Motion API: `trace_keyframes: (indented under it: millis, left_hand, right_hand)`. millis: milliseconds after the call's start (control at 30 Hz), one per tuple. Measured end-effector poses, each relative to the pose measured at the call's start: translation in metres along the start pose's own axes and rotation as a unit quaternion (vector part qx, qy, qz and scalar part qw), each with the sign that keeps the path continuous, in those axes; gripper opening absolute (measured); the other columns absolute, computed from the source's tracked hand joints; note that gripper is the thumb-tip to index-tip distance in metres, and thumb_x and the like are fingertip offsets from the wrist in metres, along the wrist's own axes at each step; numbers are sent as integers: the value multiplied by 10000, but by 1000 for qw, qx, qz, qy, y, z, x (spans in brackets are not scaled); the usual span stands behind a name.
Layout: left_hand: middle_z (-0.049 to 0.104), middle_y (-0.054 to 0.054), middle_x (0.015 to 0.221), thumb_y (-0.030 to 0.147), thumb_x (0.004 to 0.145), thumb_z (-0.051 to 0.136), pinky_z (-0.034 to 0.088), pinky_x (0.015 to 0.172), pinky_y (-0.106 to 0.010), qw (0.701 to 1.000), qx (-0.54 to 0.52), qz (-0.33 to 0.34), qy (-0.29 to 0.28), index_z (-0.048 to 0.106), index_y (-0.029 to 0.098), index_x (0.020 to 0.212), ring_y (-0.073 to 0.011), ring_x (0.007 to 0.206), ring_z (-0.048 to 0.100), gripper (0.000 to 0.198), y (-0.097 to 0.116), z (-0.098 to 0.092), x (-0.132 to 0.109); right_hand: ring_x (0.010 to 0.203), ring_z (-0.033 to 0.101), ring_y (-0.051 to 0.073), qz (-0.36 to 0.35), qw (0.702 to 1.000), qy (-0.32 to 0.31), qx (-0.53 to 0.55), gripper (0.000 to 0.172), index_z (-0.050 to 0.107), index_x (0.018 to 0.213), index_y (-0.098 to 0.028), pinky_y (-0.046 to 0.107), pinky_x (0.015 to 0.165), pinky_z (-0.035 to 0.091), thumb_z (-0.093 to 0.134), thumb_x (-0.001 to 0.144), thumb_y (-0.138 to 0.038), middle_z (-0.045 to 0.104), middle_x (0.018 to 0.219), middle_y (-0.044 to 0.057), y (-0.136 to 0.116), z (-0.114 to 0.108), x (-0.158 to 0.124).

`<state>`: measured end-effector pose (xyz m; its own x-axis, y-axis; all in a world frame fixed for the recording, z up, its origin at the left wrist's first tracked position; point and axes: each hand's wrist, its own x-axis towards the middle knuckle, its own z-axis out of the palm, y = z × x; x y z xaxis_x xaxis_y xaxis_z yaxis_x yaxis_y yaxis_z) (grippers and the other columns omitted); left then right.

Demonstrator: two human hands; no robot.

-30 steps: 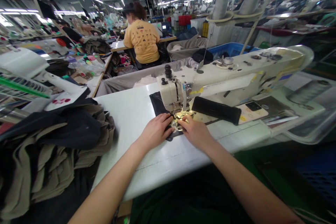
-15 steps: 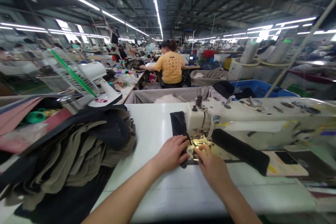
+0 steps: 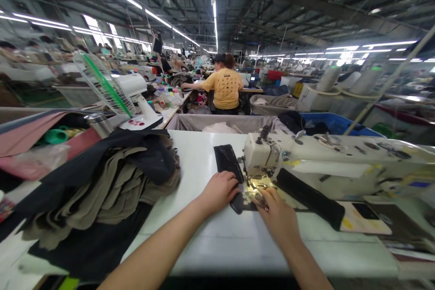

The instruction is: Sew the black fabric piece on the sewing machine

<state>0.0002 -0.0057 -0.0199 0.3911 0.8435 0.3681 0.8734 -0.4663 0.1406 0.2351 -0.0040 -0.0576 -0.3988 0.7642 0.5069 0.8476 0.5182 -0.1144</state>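
A narrow strip of black cloth (image 3: 228, 159) lay beneath and beyond the left hand (image 3: 220, 188), its rounded near end showing just below the fingers. To that hand's right was the shiny gold-coloured metal plate (image 3: 260, 183) of the cream-coloured sewing machine (image 3: 261, 152). Good handling here seemed to call for light, even pressure, the cloth lying flat and square, and fingertips well clear of the needle area.

The left hand was palm down, fingers close together over the strip; whether it pinched an edge could not be told. The right hand (image 3: 277, 206) came in from the near side, fingers bent and drawn narrow beside the plate; what they held, if anything, was too small to tell. Both forearms angled inward.

Right of the right hand lay a long black padded cloth piece (image 3: 309, 197); well left of the left hand, a layered stack of grey-brown and dark cloth pieces (image 3: 112, 199).
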Motion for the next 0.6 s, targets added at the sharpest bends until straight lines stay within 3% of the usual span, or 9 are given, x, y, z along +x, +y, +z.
trace_keyframes:
  millis: [167,367,467,600]
  left_hand:
    - [669,-78,938,280,977,551,493,802,-356,1000,6,-16,17,699,166,886,-220,898,618,208,-4,-5,2]
    - [678,-85,949,242,968,545,511,803,-365,999,-2,-34,30,702,169,880,-224,902,627,194,-7,-6,1]
    - [695,-103,1088,226,956,545,531,901,-392,997,-25,-42,52,710,174,1040,-242,1018,644,192,-9,-2,0]
    - [545,-136,1472,290,946,582,426,1129,-515,997,-15,-73,32,552,175,1402,-315,1379,484,471,-13,8,-5]
  right_hand:
    - [1035,663,259,53,995,80,5,394,580,1258,-197,338,781,547,510,997,-483,656,1164,101,1,0,2]
    - [1044,633,278,70,992,95,35,372,573,1222,-178,407,879,530,429,1018,-454,637,1163,134,3,2,4]
    - [1010,643,271,72,992,92,37,342,582,1221,-181,413,876,530,414,1019,-401,645,1144,129,4,3,3]
    - [979,660,269,57,993,107,16,319,627,1174,-186,407,836,536,401,1022,-353,666,1122,119,6,11,1]
